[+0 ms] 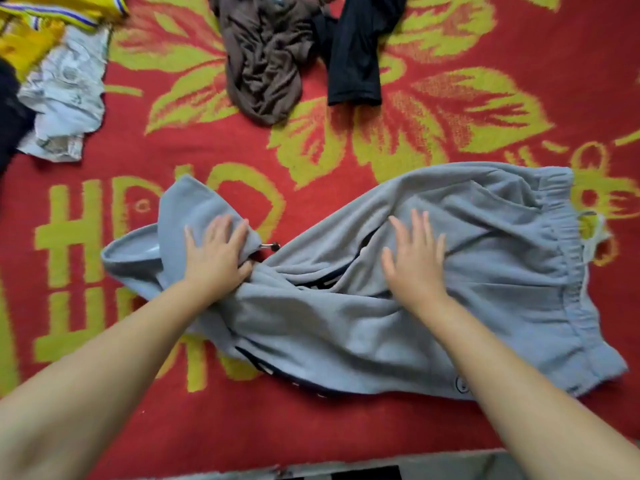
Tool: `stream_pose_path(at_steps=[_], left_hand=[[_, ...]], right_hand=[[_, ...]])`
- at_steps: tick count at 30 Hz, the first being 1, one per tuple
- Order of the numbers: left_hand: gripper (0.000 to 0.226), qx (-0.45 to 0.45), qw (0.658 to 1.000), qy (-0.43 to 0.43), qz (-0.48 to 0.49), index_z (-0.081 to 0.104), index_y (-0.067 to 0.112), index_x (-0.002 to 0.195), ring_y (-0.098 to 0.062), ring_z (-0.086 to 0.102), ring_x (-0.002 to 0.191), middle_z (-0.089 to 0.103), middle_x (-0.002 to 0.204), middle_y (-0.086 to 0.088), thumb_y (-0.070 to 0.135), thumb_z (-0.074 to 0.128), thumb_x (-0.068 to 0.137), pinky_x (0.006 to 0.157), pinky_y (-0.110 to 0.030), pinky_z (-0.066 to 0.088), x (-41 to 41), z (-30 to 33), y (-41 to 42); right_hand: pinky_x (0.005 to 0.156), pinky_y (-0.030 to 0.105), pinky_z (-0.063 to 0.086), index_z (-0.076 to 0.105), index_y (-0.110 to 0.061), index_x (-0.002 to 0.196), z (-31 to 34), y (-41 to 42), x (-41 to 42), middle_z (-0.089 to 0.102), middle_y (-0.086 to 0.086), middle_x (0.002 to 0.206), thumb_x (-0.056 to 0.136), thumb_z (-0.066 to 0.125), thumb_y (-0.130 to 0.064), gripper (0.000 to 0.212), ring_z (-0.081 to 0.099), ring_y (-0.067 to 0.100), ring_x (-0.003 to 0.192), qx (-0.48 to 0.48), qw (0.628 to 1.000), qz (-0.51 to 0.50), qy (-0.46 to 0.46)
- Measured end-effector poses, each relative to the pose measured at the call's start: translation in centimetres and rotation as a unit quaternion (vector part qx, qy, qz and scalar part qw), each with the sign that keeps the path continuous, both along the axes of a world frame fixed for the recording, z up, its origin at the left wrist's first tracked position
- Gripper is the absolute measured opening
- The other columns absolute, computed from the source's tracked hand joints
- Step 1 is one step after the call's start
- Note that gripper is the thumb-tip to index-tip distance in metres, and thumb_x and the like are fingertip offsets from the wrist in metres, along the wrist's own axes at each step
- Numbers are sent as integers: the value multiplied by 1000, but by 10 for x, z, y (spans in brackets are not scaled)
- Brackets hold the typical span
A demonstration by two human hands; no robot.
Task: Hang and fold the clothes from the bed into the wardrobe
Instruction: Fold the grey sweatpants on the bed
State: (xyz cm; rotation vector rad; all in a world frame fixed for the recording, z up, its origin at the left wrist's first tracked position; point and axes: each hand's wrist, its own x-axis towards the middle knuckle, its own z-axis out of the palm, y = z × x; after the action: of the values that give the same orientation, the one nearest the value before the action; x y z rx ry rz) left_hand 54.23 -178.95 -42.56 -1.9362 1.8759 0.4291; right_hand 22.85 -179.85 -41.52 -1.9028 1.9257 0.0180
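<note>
On the red bed lie grey trousers (rumpled), left hand gripping one leg, right hand flat and spread on them.

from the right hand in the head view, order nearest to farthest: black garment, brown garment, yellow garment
From the right hand:
1. black garment, straight ahead, slightly left
2. brown garment, ahead and left; close to the black one
3. yellow garment, far top-left corner

Grey sweatpants lie crumpled across the bed, waistband to the right. A brown garment and a black one lie bunched further up; a pale printed garment and yellow clothing sit at the upper left.
</note>
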Motion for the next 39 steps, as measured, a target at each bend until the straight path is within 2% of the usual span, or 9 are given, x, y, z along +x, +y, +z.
stream_pose_path(at_steps=[4, 11, 17, 22, 27, 30, 33, 35, 39], left_hand=[[38, -65, 963, 89, 245, 46, 7, 119, -39, 47, 113, 48, 122, -21, -1, 48, 81, 86, -48, 41, 36, 16, 14], [16, 123, 725, 514, 442, 69, 4, 99, -17, 61, 72, 69, 90, -12, 6, 62, 84, 57, -21, 50, 133, 51, 127], [25, 340, 813, 330, 337, 63, 13, 105, -17, 59, 84, 68, 98, -9, -1, 54, 86, 67, -22, 48, 167, 14, 205], [52, -90, 899, 259, 340, 51, 5, 126, -31, 49, 116, 52, 123, -17, -10, 46, 77, 96, -36, 39, 148, 27, 153], [74, -90, 974, 120, -169, 29, 18, 149, -35, 7, 146, 10, 158, -19, -2, 53, 82, 115, -53, 9, 102, 35, 68], [48, 127, 903, -64, -406, 38, 22, 143, -27, -6, 147, 6, 160, -11, 15, 45, 96, 111, -57, -11, 71, 32, 48], [24, 164, 913, -110, -356, 66, 19, 103, -21, 50, 121, 64, 114, -1, 18, 43, 95, 118, -53, 3, 73, 48, 33], [24, 194, 944, -70, -258, 66, 18, 94, -22, 59, 91, 66, 89, 2, 23, 42, 95, 98, -43, 41, 89, 67, 25], [26, 223, 964, -11, -143, 63, 19, 84, -22, 57, 71, 60, 74, 4, 39, 47, 86, 61, -28, 45, 136, 105, 39]], right_hand=[[93, 46, 49, 47, -18, 130, 0, 85, 81, 57, 11, 131, 81, 43, -40, 54, 54, 28, 120, -16, 971, 223, -81], [84, 38, 41, 56, -20, 123, 15, 103, 127, 55, 6, 118, 85, 47, -11, 40, 49, 32, 113, 178, 942, 283, 33], [94, 29, 46, 68, -21, 115, 25, 86, 149, 67, 1, 118, 82, 43, -1, 46, 59, 19, 111, 391, 875, 286, -6], [101, 40, 37, 47, -21, 134, 15, 64, 154, 45, 4, 138, 89, 54, -20, 46, 39, 25, 129, 153, 945, 285, 49], [93, 44, 37, 50, -13, 125, 6, 73, 154, 37, 17, 140, 82, 66, -21, 47, 38, 33, 131, 141, 901, 375, 167], [68, 40, 45, 62, -6, 90, 5, 74, 149, 59, 19, 99, 71, 70, -4, 21, 61, 39, 91, 58, 930, 353, 86], [65, 39, 37, 51, -8, 104, 19, 65, 146, 60, 15, 95, 93, 44, -11, 14, 58, 37, 87, 107, 959, 258, 44], [62, 40, 38, 50, -10, 103, 32, 55, 138, 60, 14, 79, 95, 42, -17, 13, 57, 37, 75, 124, 972, 201, -17], [66, 35, 44, 56, -23, 100, 72, 38, 142, 59, -3, 70, 94, 53, -43, 21, 54, 16, 67, 204, 943, 232, -121]])
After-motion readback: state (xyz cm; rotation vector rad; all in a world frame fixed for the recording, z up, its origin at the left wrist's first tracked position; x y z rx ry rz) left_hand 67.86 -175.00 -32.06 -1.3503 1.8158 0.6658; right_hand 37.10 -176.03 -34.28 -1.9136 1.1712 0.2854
